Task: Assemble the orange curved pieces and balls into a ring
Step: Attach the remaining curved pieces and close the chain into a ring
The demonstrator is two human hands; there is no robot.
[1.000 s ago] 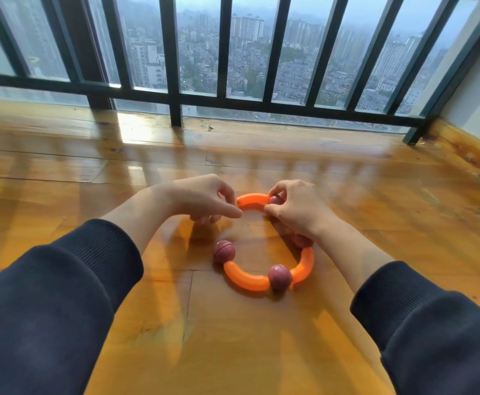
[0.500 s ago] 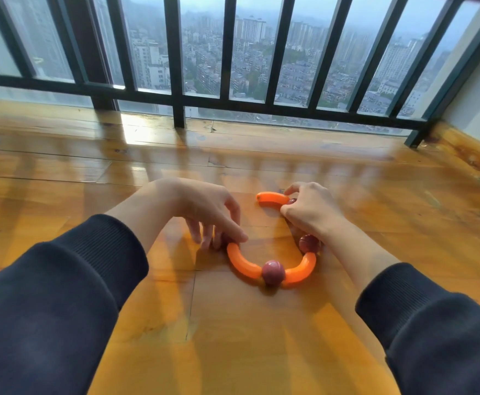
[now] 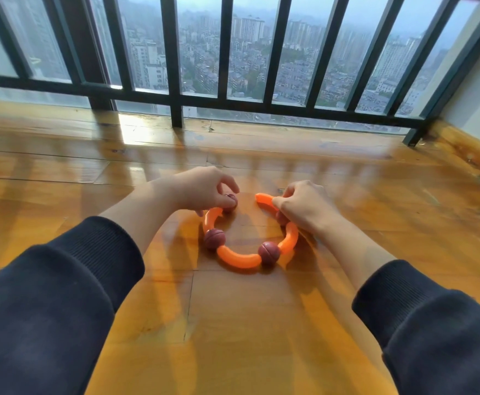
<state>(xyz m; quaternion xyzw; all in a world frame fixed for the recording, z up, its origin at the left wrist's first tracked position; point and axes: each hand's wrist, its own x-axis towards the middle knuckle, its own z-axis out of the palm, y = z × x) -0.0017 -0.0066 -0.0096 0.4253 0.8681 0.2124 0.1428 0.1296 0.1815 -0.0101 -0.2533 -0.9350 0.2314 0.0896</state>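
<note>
Pinched between the thumb and fingertips of the left hand [image 3: 204, 189] was a dark red ball [image 3: 230, 201], which sat at the upper end of a short orange curved piece [image 3: 211, 218] on the wooden floor [image 3: 233, 323]. That piece ran down to a second ball [image 3: 214, 238], then a longer orange curve [image 3: 239, 260] swept along the near side to a third ball [image 3: 268, 252]. From there another orange curve [image 3: 289, 239] rose up the right side and passed under the right hand [image 3: 304, 208]. The right hand's fingers were closed on a fourth orange piece [image 3: 264, 201], whose free tip pointed left toward the ball in the left hand. A gap lay between that tip and the ball, so the ring was open at its far side. Whether a ball sat under the right hand could not be told for sure. Dark sleeves [image 3: 62, 295] covered both forearms. Beyond the hands stood a black railing [image 3: 176, 67] along the edge of the floor.
</note>
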